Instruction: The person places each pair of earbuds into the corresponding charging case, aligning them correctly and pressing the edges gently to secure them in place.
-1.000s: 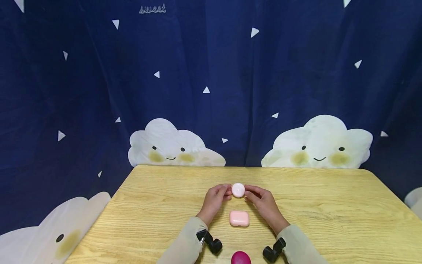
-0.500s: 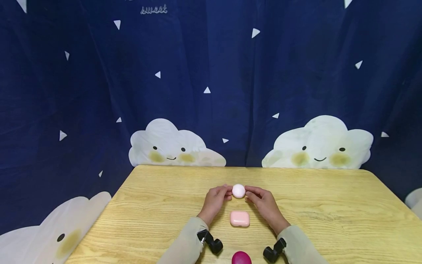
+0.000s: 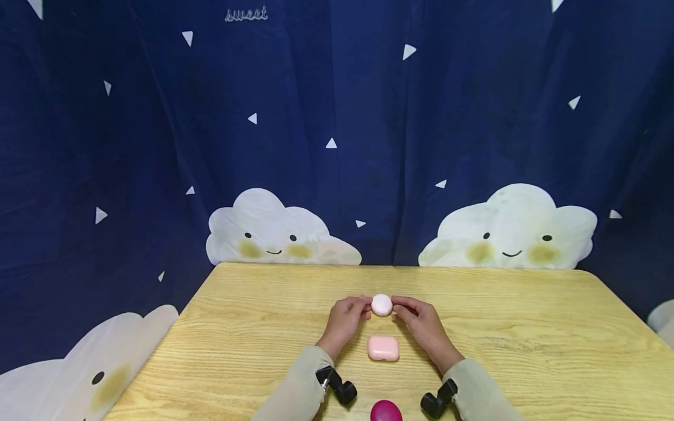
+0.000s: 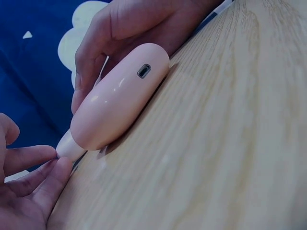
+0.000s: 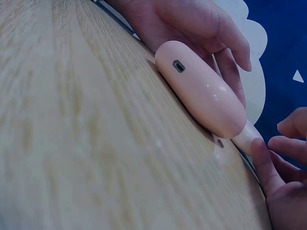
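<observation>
A small round pale pink-white object [image 3: 381, 305] with a smooth top lies between both hands toward the far side of the table; its exact kind is unclear. My left hand [image 3: 344, 320] pinches its left edge with thumb and fingertips. On the opposite edge, the thumb and index finger of my right hand [image 3: 423, 328] hold it. Nearer to me, between the wrists, a pink earbud charging case [image 3: 383, 348] rests on the table, touched by neither hand. Both wrist views show a charging port on the case [image 4: 120, 100], which partly covers the round object [image 5: 247, 138] behind it.
A dark magenta round object [image 3: 386, 411] sits at the bottom edge of the head view, between the sleeves. The wooden table [image 3: 253, 327] ends at a blue curtain [image 3: 295, 146] with printed clouds. Black camera mounts [image 3: 337, 387] are on both wrists.
The round object's top showed an inner ring and shine one second ago; now it looks plain and smooth. Both hands have kept nearly the same place on it.
</observation>
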### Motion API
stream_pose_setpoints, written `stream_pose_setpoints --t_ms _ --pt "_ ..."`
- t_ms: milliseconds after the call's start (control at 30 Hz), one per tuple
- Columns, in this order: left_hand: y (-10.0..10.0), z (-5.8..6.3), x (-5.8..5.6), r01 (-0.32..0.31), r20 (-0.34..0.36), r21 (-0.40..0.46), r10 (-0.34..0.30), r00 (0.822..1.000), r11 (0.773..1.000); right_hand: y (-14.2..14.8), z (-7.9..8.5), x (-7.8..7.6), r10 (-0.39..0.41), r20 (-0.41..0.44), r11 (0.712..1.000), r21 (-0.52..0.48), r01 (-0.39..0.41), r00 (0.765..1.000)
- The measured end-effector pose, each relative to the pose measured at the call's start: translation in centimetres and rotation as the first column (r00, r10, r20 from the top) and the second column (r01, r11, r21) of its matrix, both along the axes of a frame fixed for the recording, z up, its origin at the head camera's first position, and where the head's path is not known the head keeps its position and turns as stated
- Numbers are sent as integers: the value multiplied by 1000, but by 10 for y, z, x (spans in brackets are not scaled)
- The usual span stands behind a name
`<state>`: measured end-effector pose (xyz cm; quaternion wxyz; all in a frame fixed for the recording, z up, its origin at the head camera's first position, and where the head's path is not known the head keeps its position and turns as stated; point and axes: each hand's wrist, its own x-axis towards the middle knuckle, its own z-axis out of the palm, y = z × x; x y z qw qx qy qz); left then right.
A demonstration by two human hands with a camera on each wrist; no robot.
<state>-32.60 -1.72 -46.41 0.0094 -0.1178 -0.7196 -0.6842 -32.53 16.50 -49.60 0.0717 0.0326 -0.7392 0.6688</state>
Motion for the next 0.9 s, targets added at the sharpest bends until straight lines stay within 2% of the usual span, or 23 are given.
stream_pose_setpoints --t_ms 300,700,900 --pt "3 -31 -23 -30 -1 -22 30 1000 999 1 1 2 1 -5 1000 -4 -1 1000" --pt "3 -32 -24 -69 19 -61 70 997 996 1 -1 -2 -3 7 1000 5 3 1000" --pt "3 -37 -27 -101 34 -8 101 994 995 -1 1 0 14 -7 998 -56 -15 1000"
